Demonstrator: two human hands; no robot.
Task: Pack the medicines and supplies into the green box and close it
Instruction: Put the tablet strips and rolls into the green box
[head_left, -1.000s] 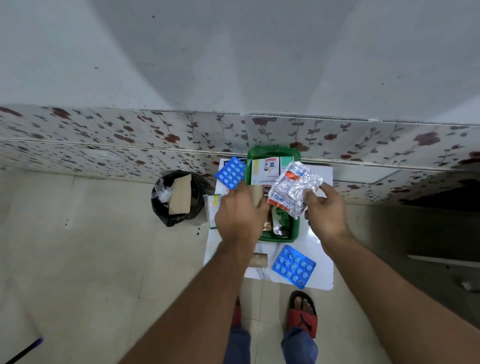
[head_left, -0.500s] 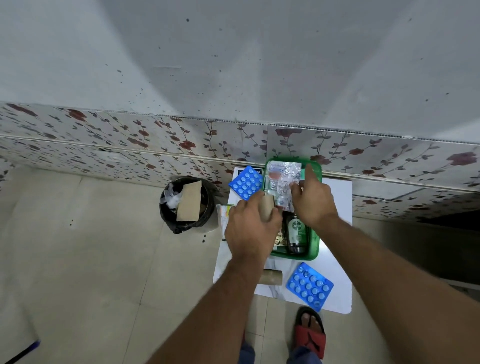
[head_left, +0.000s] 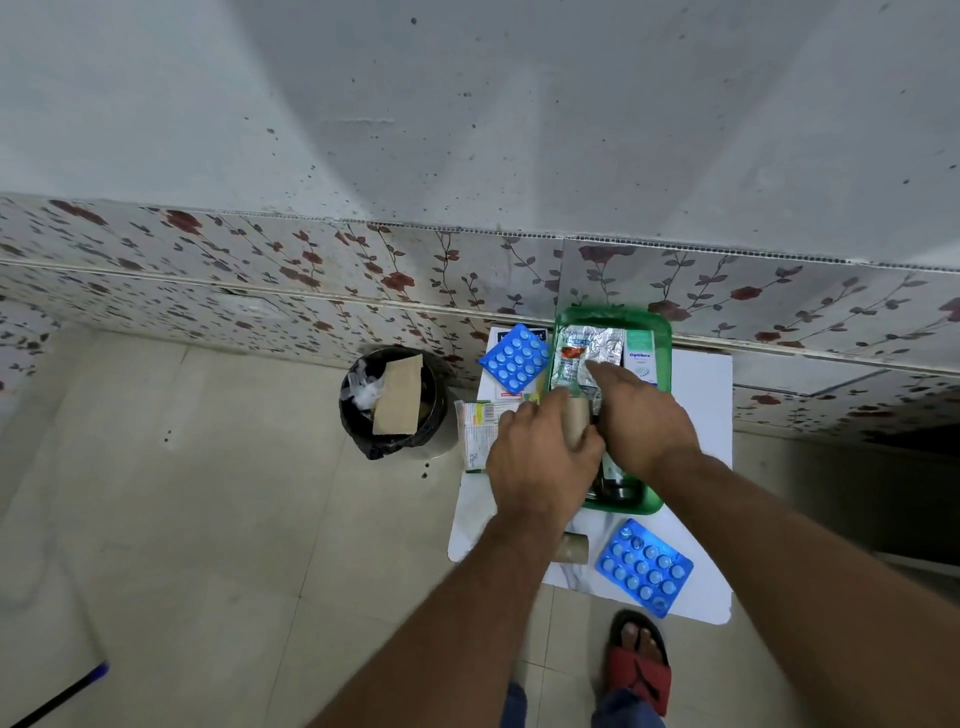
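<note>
The green box (head_left: 661, 332) stands open on a small white table (head_left: 701, 415). In it lie silver blister strips (head_left: 587, 345), a white Optibex carton (head_left: 640, 358) and a dark bottle (head_left: 613, 480). My right hand (head_left: 644, 415) is over the box, fingertips on the silver strips. My left hand (head_left: 540, 462) grips a brown roll (head_left: 575, 415) at the box's left edge. Outside the box lie a blue blister pack (head_left: 514, 358) at the back left, another blue blister pack (head_left: 644, 566) in front, a second brown roll (head_left: 574, 548) and a green-white carton (head_left: 478, 421).
A black bin (head_left: 395, 400) with cardboard and rubbish stands on the floor left of the table. A flower-patterned wall panel (head_left: 311, 260) runs right behind the table. My foot in a red sandal (head_left: 639, 660) is at the table's front edge.
My right hand has brought the silver strips from the air down into the back of the green box. My left hand has kept the brown roll by the box's left edge.
</note>
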